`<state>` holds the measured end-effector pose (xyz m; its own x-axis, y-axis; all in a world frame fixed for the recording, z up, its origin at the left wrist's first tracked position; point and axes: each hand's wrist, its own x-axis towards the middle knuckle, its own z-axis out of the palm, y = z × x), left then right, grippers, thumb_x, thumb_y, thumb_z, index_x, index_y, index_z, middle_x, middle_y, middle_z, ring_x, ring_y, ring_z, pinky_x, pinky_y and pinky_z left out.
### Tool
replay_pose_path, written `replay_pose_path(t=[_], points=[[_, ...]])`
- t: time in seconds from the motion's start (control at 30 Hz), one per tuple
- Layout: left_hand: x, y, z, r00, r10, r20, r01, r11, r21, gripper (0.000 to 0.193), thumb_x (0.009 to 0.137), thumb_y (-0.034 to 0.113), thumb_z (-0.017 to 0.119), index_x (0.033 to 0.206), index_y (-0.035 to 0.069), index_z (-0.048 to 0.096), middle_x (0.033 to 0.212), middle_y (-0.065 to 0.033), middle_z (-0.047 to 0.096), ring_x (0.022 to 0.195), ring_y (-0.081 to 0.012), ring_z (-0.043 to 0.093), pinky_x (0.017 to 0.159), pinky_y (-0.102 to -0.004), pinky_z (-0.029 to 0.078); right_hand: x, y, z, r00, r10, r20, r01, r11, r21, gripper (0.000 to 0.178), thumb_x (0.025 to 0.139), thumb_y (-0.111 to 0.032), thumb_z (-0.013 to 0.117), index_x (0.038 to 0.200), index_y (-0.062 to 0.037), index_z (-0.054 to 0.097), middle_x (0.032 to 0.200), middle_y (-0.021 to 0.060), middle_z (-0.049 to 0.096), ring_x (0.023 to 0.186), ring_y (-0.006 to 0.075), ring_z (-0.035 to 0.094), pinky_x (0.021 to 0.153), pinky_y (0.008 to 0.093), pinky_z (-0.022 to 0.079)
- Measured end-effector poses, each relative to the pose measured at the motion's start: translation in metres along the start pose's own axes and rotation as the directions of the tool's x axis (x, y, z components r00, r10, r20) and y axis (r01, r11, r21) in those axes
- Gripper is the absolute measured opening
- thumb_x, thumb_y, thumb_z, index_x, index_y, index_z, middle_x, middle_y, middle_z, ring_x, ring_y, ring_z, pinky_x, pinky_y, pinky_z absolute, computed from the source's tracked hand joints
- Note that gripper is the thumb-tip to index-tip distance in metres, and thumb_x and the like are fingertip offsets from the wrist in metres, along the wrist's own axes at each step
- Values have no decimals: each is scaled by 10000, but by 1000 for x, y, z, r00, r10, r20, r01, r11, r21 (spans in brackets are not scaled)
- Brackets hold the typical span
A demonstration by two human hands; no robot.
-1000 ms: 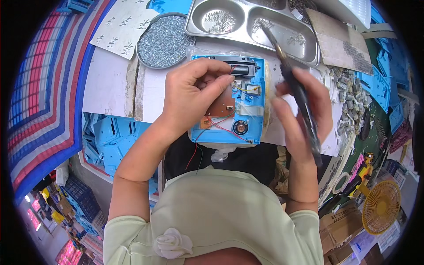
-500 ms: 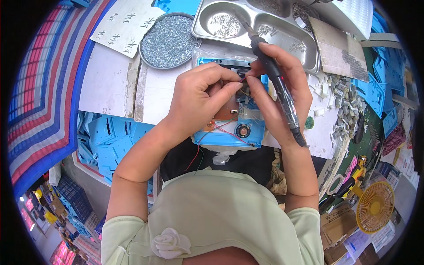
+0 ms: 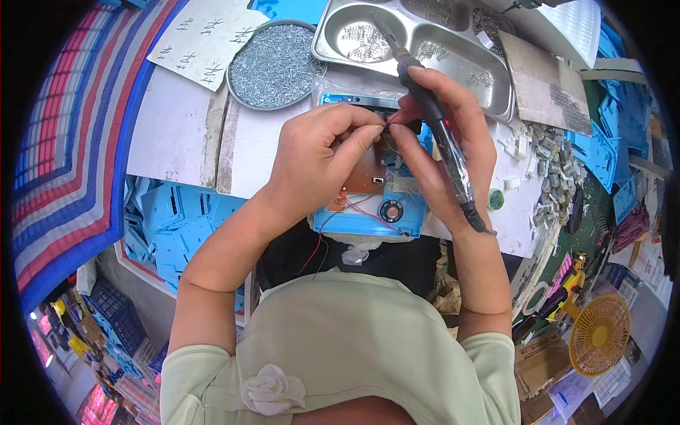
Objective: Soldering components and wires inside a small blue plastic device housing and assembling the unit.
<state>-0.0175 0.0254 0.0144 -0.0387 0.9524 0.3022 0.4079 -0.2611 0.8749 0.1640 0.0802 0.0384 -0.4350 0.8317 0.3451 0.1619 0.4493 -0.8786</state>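
Note:
A light-blue plastic housing lies in front of me, with a brown circuit board, a small round speaker and thin red and green wires in it. Over its upper part my left hand pinches a thin wire between thumb and forefinger. The fingertips of my right hand meet the same wire from the other side. That hand also cradles a slim black electric screwdriver in its palm, bit pointing up and away, a red light on its body. Fingers partly hide the part beneath.
A round dish of small screws stands at the far left beside a paper sheet. A metal compartment tray with small parts lies ahead. Grey parts are heaped at right, blue housings at left; a yellow fan stands lower right.
Both hands stay over the housing, their fingertips shifting slightly at the wire. The screwdriver has turned a little, bringing its red light into sight.

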Motion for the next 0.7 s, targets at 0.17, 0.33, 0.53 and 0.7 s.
replay_pose_path(t=[0.17, 0.33, 0.53, 0.7], points=[[-2, 1, 2, 1000, -14, -14, 14, 1000, -10, 89, 884, 60, 732, 947, -1, 719, 815, -91, 687, 643, -171, 624, 584, -287, 480, 0, 1, 1, 1000, -2, -9, 2, 1000, -30, 575, 845, 101, 722, 1375, -42, 553, 1059, 58, 650, 987, 122, 652, 897, 273, 536], [-2, 7, 1, 1000, -13, -22, 13, 1000, 6, 85, 866, 61, 734, 910, 0, 695, 866, -70, 635, 596, -148, 516, 558, -288, 429, -2, 3, -1, 1000, 3, -21, -4, 999, -54, 568, 847, 98, 718, 1372, -41, 551, 1038, 51, 636, 970, 116, 643, 877, 268, 530], [-1, 8, 4, 998, -65, 4, 65, 998, -7, 91, 852, 64, 734, 905, 3, 690, 901, -68, 594, 668, -131, 528, 592, -276, 437, -3, 6, 7, 993, -20, -115, 20, 1000, -1, 539, 787, 75, 715, 1294, -83, 626, 957, 94, 646, 847, 193, 661, 767, 309, 536], [-3, 8, 3, 994, -113, 8, 113, 991, -69, 64, 873, 43, 717, 905, -4, 687, 972, -51, 546, 683, -72, 488, 587, -232, 401, -12, 1, 7, 993, -28, -117, 18, 996, -82, 525, 766, 93, 729, 1262, -51, 637, 1006, 114, 660, 853, 221, 667, 765, 314, 536]])
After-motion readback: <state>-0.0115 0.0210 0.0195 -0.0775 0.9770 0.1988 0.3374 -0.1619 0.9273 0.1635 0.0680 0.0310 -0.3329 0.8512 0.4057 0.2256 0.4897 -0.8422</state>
